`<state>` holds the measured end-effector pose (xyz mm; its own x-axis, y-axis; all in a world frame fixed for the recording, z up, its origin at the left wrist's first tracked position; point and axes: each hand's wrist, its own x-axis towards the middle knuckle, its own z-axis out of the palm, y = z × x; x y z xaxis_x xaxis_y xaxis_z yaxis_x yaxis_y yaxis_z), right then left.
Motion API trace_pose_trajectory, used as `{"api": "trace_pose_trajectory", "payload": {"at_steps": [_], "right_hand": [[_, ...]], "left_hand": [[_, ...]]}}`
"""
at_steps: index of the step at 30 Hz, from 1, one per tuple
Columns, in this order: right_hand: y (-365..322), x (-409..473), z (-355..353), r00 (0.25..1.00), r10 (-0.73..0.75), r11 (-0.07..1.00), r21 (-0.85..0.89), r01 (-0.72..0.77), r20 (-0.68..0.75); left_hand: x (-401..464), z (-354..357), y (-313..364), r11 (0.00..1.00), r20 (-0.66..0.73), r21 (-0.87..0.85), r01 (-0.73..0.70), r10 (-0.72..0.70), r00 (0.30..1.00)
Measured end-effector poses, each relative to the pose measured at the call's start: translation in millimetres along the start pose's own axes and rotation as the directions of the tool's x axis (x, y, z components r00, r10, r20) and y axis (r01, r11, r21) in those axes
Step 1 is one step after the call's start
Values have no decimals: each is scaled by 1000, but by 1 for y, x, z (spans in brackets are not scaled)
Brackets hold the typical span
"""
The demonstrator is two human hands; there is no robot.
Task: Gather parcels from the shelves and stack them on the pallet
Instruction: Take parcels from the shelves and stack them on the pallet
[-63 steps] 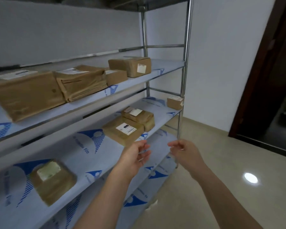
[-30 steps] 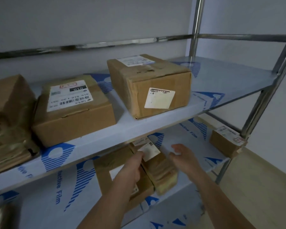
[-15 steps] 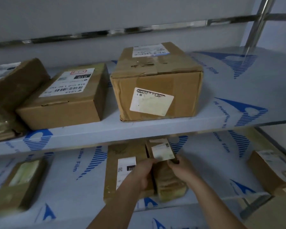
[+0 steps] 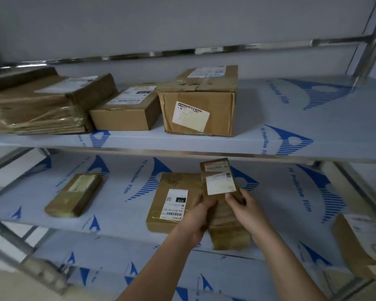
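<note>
Tilted up at its far end since half a second ago, a narrow brown parcel (image 4: 223, 205) now leans above the middle shelf (image 4: 122, 205), gripped at mid-length from both sides. The left hand (image 4: 197, 218) curls round its left edge; the right hand (image 4: 245, 210) pinches its right edge, thumb on the top face below the white label. Its near end sits low, beside a flat labelled parcel (image 4: 172, 203) lying just left.
</note>
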<state>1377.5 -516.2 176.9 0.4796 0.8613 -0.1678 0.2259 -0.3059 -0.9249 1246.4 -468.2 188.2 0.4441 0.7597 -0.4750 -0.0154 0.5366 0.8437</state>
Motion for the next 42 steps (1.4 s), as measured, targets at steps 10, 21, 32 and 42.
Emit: {"api": "trace_pose_trajectory", "payload": {"at_steps": [10, 21, 32, 42], "right_hand": [[-60, -65, 67, 987, -112, 989, 106, 100, 116], [-113, -199, 247, 907, -203, 979, 72, 190, 370], [-148, -340, 415, 680, -318, 940, 127, 316, 661], [-178, -419, 582, 398, -336, 907, 181, 380, 854]], "left_hand": [[-82, -69, 18, 979, -87, -3, -204, 203, 975], [-242, -252, -4, 960, -371, -25, -278, 249, 895], [-383, -420, -53, 951, -704, -34, -306, 195, 683], [-469, -558, -86, 924, -891, -100, -368, 81, 447]]}}
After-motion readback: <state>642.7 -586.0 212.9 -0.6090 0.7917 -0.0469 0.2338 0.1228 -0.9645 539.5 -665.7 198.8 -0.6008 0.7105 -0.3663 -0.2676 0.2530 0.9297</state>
